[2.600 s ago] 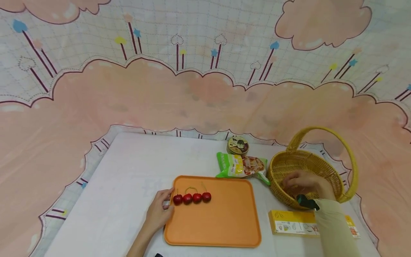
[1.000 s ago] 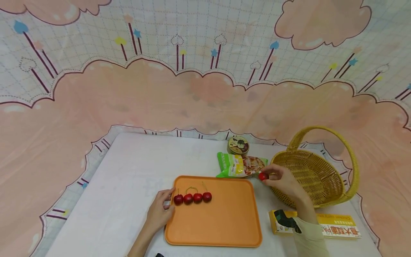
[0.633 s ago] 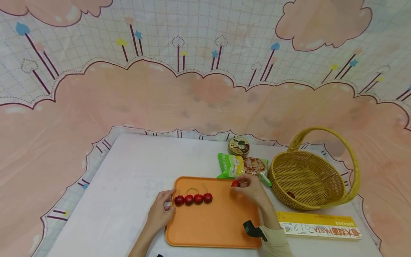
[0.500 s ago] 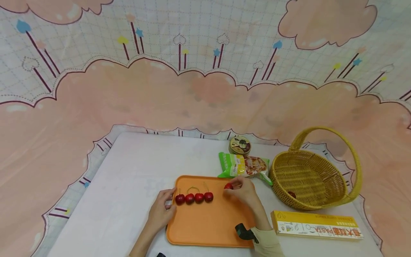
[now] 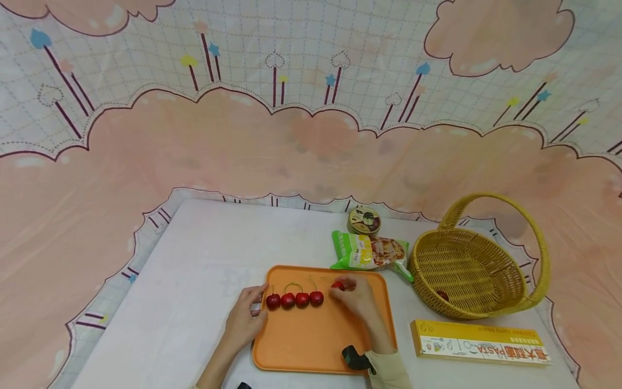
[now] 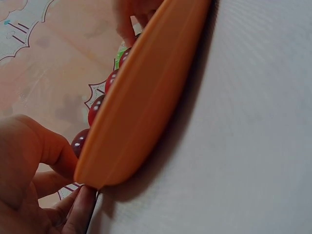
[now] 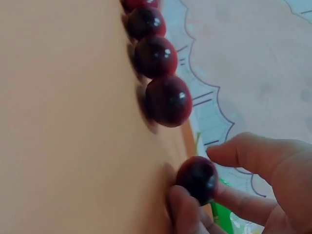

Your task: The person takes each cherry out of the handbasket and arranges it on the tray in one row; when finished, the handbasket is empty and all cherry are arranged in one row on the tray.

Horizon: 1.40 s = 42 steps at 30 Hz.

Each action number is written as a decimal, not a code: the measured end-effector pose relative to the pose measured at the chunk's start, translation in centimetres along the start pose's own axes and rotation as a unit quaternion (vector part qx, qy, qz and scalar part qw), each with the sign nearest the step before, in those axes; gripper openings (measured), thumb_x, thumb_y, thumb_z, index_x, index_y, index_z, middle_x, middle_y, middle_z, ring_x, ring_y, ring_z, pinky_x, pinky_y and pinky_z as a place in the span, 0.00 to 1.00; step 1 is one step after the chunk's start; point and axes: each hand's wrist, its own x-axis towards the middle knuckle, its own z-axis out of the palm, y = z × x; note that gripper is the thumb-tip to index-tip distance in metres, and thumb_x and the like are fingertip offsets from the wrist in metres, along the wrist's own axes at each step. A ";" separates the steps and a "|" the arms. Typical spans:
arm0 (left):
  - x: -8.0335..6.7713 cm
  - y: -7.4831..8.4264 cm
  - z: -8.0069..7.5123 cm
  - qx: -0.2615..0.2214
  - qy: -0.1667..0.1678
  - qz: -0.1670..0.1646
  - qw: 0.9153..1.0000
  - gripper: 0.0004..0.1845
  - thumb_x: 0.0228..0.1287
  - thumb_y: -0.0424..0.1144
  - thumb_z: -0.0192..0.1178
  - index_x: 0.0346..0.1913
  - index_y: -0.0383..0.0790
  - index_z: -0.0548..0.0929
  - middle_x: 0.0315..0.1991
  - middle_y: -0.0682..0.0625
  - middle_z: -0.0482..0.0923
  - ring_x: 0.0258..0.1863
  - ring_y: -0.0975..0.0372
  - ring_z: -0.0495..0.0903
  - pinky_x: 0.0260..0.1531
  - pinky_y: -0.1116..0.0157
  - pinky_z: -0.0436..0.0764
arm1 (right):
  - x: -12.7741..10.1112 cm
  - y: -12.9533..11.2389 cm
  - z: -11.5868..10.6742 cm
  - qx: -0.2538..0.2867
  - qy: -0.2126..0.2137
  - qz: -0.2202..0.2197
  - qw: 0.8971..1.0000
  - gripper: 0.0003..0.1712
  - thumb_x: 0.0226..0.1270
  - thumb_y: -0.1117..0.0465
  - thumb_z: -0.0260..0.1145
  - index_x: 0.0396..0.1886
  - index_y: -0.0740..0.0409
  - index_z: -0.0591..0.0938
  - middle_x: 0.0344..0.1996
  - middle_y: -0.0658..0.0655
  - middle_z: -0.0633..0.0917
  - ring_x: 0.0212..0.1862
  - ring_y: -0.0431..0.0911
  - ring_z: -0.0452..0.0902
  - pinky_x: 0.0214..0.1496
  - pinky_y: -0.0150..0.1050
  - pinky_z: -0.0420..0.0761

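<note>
An orange tray point(image 5: 316, 340) lies on the white table, with several dark red cherries point(image 5: 288, 301) in a touching row across its upper left. My left hand point(image 5: 244, 321) holds the tray's left edge; the left wrist view shows its fingers point(image 6: 62, 155) curled at the rim. Over the tray's upper right part, my right hand point(image 5: 359, 298) pinches a cherry point(image 7: 197, 179) by its sides. That cherry is just right of the row, with a small gap between. In the right wrist view it is very close to the tray surface; whether it touches cannot be told.
Right of the tray stands a yellow wicker basket point(image 5: 466, 270) with a tall handle and a dark red cherry point(image 5: 442, 295) inside. A yellow-and-white pasta box point(image 5: 481, 343) lies in front of it. Behind the tray are a green food bag point(image 5: 371, 252) and a round tin point(image 5: 364, 221).
My right hand has come out of the basket with a cherry and moved left over the tray, close to the row. My left hand has stayed at the tray's edge.
</note>
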 end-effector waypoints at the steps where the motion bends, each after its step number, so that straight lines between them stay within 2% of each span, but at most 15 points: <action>1: 0.0 0.0 0.0 0.001 0.000 0.000 1.000 0.30 0.53 0.23 0.60 0.63 0.34 0.78 0.53 0.42 0.74 0.47 0.52 0.78 0.43 0.63 0.84 | 0.0 0.0 0.1 -0.001 0.000 0.000 1.000 0.10 0.58 0.67 0.71 0.39 0.68 0.85 0.34 0.58 0.86 0.34 0.45 0.76 0.35 0.35 0.78; 5: 0.0 0.0 0.0 0.002 -0.003 -0.002 1.000 0.29 0.53 0.24 0.60 0.63 0.35 0.78 0.54 0.42 0.74 0.47 0.52 0.79 0.43 0.64 0.84 | -0.1 0.0 0.1 -0.003 -0.010 -0.009 1.000 0.08 0.61 0.69 0.67 0.39 0.69 0.85 0.34 0.59 0.86 0.35 0.46 0.77 0.36 0.36 0.79; 10: -0.1 0.2 -0.1 -0.002 -0.008 0.004 1.000 0.29 0.54 0.23 0.61 0.63 0.34 0.78 0.54 0.42 0.74 0.47 0.52 0.79 0.43 0.62 0.84 | -0.5 -0.3 0.0 -0.002 -0.026 -0.003 1.000 0.08 0.61 0.69 0.68 0.38 0.70 0.84 0.33 0.58 0.85 0.35 0.46 0.77 0.36 0.37 0.80; 21: 0.0 0.0 -0.1 0.002 -0.004 -0.003 1.000 0.30 0.54 0.24 0.60 0.63 0.35 0.77 0.54 0.42 0.74 0.48 0.52 0.79 0.43 0.64 0.84 | -0.7 -0.5 -0.1 -0.015 -0.053 0.002 0.998 0.09 0.61 0.65 0.68 0.36 0.69 0.85 0.29 0.56 0.86 0.29 0.43 0.78 0.31 0.36 0.81; 29: -0.1 0.1 0.0 0.003 0.002 0.011 1.000 0.29 0.53 0.23 0.60 0.62 0.34 0.78 0.54 0.42 0.74 0.47 0.51 0.79 0.42 0.62 0.85 | -0.7 -0.5 -0.4 -0.010 -0.058 -0.010 0.998 0.10 0.64 0.64 0.66 0.36 0.70 0.86 0.27 0.57 0.86 0.26 0.45 0.80 0.28 0.34 0.80; 31: -0.1 0.1 0.0 0.001 0.003 0.006 1.000 0.29 0.53 0.23 0.60 0.62 0.34 0.78 0.54 0.42 0.74 0.47 0.52 0.79 0.43 0.61 0.85 | -0.7 -0.3 -0.7 -0.010 -0.054 -0.003 0.999 0.10 0.64 0.64 0.65 0.36 0.69 0.86 0.26 0.56 0.85 0.26 0.44 0.79 0.28 0.34 0.79; 36: -0.1 0.1 0.0 0.001 -0.003 -0.006 1.000 0.29 0.54 0.24 0.59 0.63 0.35 0.77 0.55 0.42 0.74 0.48 0.52 0.78 0.44 0.61 0.84 | -0.3 -0.4 -2.8 -0.018 -0.024 0.030 0.999 0.10 0.66 0.64 0.64 0.39 0.68 0.86 0.26 0.55 0.84 0.27 0.44 0.77 0.29 0.36 0.78; 39: -0.1 0.1 -0.1 0.004 -0.006 -0.010 1.000 0.30 0.55 0.24 0.59 0.64 0.35 0.77 0.55 0.42 0.73 0.49 0.52 0.78 0.45 0.60 0.84 | -0.1 -0.6 -5.2 -0.009 -0.011 0.057 0.998 0.12 0.67 0.63 0.63 0.43 0.69 0.85 0.30 0.57 0.84 0.31 0.46 0.80 0.32 0.39 0.82; 42: -0.1 0.1 -0.1 0.005 -0.008 -0.010 1.000 0.29 0.54 0.24 0.59 0.64 0.35 0.77 0.56 0.42 0.73 0.49 0.52 0.78 0.45 0.60 0.84 | 0.0 -0.7 -8.0 0.011 -0.005 0.063 0.998 0.16 0.69 0.63 0.61 0.47 0.73 0.82 0.35 0.63 0.84 0.36 0.53 0.83 0.37 0.44 0.84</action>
